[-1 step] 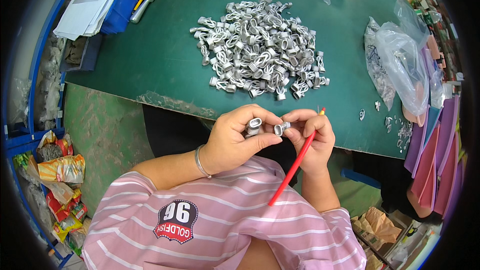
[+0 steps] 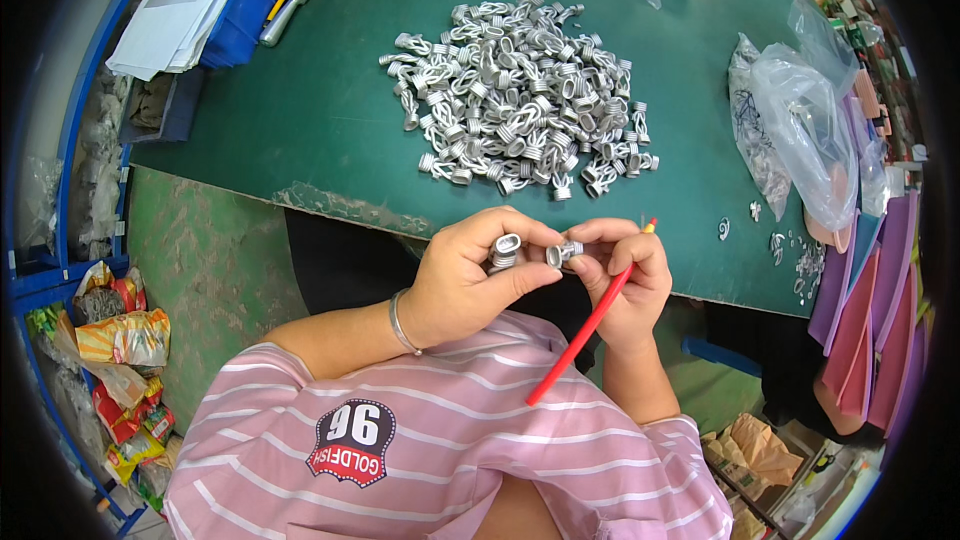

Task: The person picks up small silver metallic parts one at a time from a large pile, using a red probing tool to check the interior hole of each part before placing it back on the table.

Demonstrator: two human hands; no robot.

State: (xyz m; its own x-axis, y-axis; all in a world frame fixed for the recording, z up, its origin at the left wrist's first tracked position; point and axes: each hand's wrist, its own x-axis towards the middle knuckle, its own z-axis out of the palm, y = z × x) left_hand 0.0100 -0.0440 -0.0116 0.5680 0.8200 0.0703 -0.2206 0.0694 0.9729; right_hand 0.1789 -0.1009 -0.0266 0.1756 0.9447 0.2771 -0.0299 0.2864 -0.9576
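Observation:
My left hand [image 2: 470, 268] is closed round a silver ribbed metal fitting [image 2: 506, 245], its oval opening facing up. Its thumb and forefinger reach to a second fitting [image 2: 562, 255] with a similar oval mouth. My right hand [image 2: 630, 275] pinches the other end of that second piece with thumb and fingertips. The same hand also grips a slim tool with a long red handle [image 2: 580, 345], slanting down toward my shirt; a short yellow part shows at its upper end. Beyond both hands a large pile of similar looped silver fittings [image 2: 520, 90] lies on the green table [image 2: 300, 130].
Clear plastic bags [image 2: 800, 130] and small silver scraps [image 2: 808, 265] lie at the table's right. Purple and pink bins [image 2: 865, 310] stand beyond that edge. A blue tray [image 2: 255, 10] with papers sits at the far left, above a blue shelf [image 2: 70, 140].
The red handle's lower end has swung slightly left and up. The pinched fitting has turned a little between my fingertips. The pile looks unchanged.

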